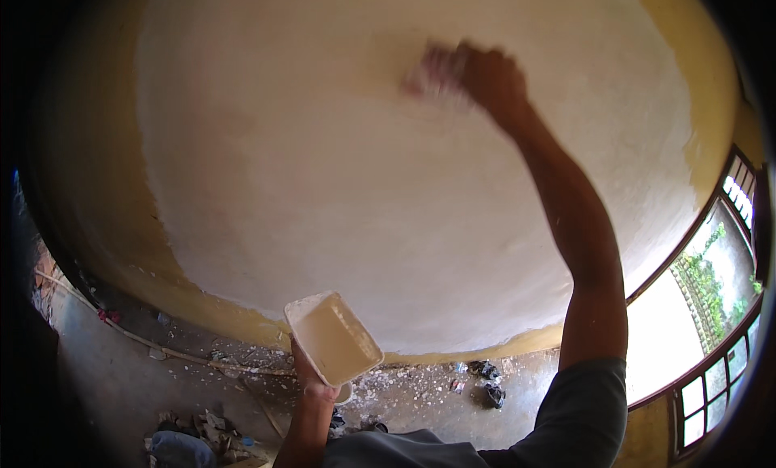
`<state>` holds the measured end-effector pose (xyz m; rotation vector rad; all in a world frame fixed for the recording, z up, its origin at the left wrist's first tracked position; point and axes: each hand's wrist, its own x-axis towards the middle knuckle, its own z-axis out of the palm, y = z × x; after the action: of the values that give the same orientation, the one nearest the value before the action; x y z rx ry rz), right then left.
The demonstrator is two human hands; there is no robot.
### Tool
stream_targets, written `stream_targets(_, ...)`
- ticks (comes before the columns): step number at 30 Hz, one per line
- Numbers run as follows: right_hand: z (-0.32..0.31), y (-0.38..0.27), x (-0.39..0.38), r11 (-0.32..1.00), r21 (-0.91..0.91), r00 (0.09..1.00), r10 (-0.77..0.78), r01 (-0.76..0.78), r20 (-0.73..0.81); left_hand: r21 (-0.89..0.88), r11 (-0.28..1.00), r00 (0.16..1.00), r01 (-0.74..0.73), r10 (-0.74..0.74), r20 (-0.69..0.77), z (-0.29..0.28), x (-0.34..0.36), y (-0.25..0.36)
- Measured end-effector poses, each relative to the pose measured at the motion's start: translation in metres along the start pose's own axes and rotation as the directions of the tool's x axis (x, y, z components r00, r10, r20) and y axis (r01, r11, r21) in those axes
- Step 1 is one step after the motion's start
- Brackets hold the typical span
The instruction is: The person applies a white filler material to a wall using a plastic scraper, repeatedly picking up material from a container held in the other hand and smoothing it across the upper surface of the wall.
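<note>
My left hand (317,381) grips a rectangular white tub (372,356) from below, tilted so that its cream-coloured inside faces me; I cannot tell how much liquid it holds. High up, my right arm is stretched out to the wall (323,177), which has a broad whitish coat over yellow. My right hand (495,76) is closed around a reddish and white thing (436,73) held at the wall. Motion smears that thing, so whether it is a brush or a wad of cloth does not show.
White flakes (404,391) and dark plastic scraps (491,394) litter the floor along the wall's foot. A long pole (182,353) lies at the left. Rubbish with a bluish container (184,450) sits at lower left. To the right stands a framed window (715,387) beside a bright opening.
</note>
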<state>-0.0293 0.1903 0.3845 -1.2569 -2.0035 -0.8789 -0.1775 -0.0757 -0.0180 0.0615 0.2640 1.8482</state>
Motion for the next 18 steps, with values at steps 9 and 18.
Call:
stream_targets(9, 0.026, -0.017, -0.032, 0.939, -0.065, 0.939, -0.331, 0.338, 0.092, 0.011, 0.995, 0.979, -0.102, 0.103, -0.175, -0.001, -0.003, -0.04)
stream_targets(18, -0.182, 0.041, 0.067, 0.986, 0.035, 0.809, -0.111, 0.161, -0.577, 0.041, 0.991, 0.992, -0.125, 0.126, -0.03, 0.016, 0.0, -0.052)
